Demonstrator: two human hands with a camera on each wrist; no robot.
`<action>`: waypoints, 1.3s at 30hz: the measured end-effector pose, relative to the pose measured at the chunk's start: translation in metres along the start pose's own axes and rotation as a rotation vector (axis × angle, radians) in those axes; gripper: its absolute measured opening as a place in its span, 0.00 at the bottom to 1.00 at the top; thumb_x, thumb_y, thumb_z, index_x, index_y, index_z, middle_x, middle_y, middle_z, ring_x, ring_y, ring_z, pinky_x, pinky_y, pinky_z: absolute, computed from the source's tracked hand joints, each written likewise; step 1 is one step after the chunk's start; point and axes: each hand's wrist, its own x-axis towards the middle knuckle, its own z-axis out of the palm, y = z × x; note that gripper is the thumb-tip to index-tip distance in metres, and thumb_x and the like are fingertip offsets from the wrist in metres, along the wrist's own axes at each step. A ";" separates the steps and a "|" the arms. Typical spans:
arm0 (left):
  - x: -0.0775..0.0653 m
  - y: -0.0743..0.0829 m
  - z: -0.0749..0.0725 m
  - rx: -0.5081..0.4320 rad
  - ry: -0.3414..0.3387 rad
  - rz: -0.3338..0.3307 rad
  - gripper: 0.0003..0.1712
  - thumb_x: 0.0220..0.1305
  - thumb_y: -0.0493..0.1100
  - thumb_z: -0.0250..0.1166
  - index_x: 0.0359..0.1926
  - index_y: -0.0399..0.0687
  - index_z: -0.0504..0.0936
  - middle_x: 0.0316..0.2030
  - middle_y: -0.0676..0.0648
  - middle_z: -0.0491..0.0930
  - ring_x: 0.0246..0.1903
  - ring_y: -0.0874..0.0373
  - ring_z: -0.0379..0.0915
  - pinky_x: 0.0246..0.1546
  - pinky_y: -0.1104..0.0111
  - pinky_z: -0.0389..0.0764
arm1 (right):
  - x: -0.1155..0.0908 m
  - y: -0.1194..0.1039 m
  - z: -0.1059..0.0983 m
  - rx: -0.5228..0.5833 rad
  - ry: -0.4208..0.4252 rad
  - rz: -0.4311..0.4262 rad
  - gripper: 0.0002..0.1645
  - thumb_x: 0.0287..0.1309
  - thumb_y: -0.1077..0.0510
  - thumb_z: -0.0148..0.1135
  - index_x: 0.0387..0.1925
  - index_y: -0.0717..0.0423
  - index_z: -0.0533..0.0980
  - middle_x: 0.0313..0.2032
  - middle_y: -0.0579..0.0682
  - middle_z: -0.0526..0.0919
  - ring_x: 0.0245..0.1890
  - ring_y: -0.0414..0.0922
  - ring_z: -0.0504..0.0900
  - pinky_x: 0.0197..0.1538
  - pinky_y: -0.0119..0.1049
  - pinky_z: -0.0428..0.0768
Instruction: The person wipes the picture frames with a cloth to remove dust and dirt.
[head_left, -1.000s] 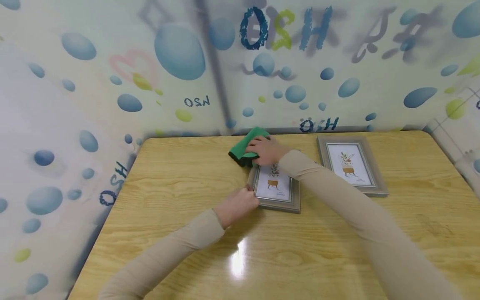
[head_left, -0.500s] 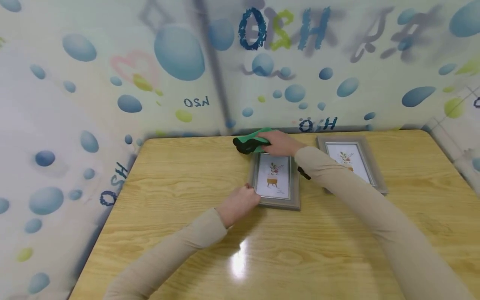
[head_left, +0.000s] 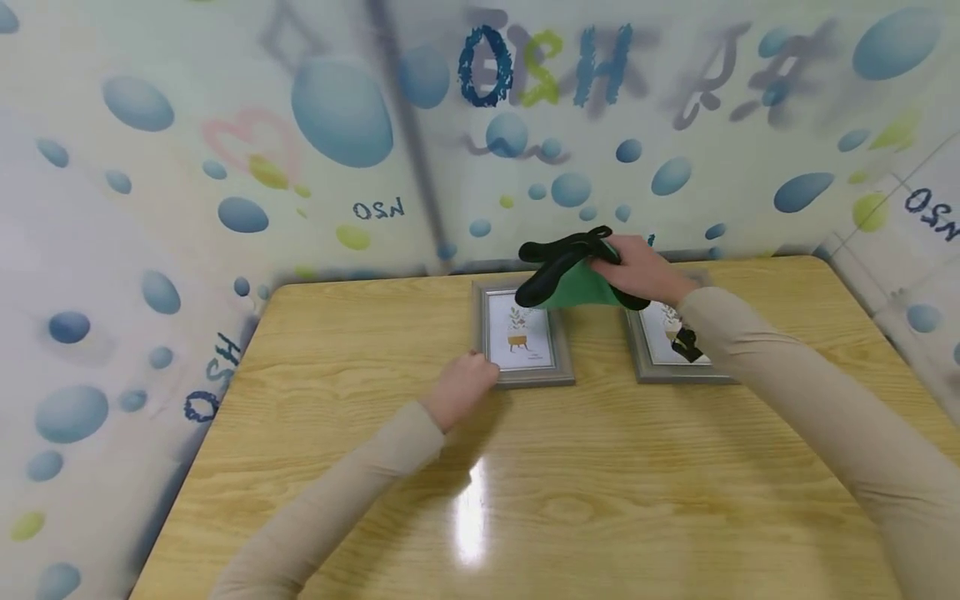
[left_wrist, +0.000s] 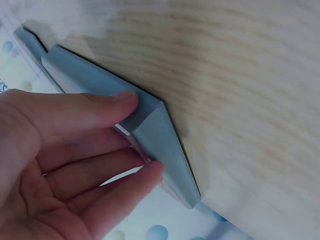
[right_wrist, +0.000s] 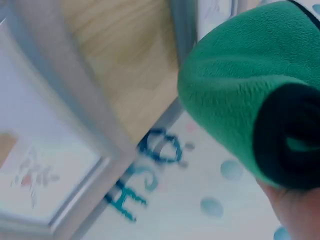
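Note:
My left hand (head_left: 459,390) pinches the lower left corner of a grey picture frame (head_left: 517,354) lying on the table. In the left wrist view, the thumb lies on the outer side of the frame (left_wrist: 162,145) and fingertips touch its front edge. My right hand (head_left: 643,268) holds a green cloth (head_left: 581,287) with black edging, raised above the table between the two frames. Its folds hang loosely and cover the first frame's upper right corner. A second grey picture frame (head_left: 647,354) lies to the right, partly hidden by the right hand and sleeve.
The wooden table (head_left: 360,358) reaches back to a wall (head_left: 450,167) with blue drops and letters. Another wall (head_left: 75,333) stands along the left side. A dark device (head_left: 686,343) shows under the right wrist. Light glares on the table (head_left: 471,517) in front.
The right hand has lifted the cloth off the first frame's top edge and moved right, toward the second frame. The left hand has stayed on its corner. The head view has shifted slightly.

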 end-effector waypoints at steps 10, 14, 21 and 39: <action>-0.006 -0.024 0.000 -0.092 -0.023 -0.089 0.07 0.49 0.25 0.68 0.27 0.37 0.80 0.26 0.42 0.80 0.27 0.49 0.78 0.27 0.63 0.80 | -0.015 0.004 -0.027 -0.076 0.097 0.046 0.10 0.67 0.60 0.51 0.28 0.60 0.69 0.19 0.51 0.64 0.22 0.50 0.65 0.32 0.43 0.61; -0.012 -0.033 -0.004 -0.111 -0.024 -0.157 0.08 0.46 0.25 0.69 0.26 0.37 0.79 0.24 0.41 0.78 0.26 0.48 0.77 0.25 0.60 0.80 | -0.018 0.004 -0.026 -0.099 0.123 0.031 0.10 0.66 0.62 0.51 0.27 0.60 0.69 0.19 0.50 0.64 0.22 0.49 0.65 0.31 0.42 0.62; -0.021 -0.043 -0.006 -0.104 -0.037 -0.208 0.10 0.43 0.25 0.68 0.22 0.39 0.76 0.22 0.41 0.77 0.25 0.47 0.77 0.24 0.57 0.79 | -0.023 -0.001 -0.018 -0.090 0.105 0.008 0.13 0.67 0.61 0.50 0.24 0.58 0.66 0.18 0.48 0.61 0.22 0.49 0.63 0.31 0.42 0.60; -0.030 -0.076 -0.014 -0.258 0.004 -0.348 0.12 0.56 0.35 0.67 0.40 0.33 0.80 0.44 0.34 0.80 0.40 0.40 0.80 0.33 0.51 0.82 | -0.032 -0.017 0.011 -0.071 0.056 0.009 0.06 0.68 0.62 0.48 0.37 0.61 0.71 0.20 0.50 0.65 0.19 0.47 0.65 0.29 0.41 0.63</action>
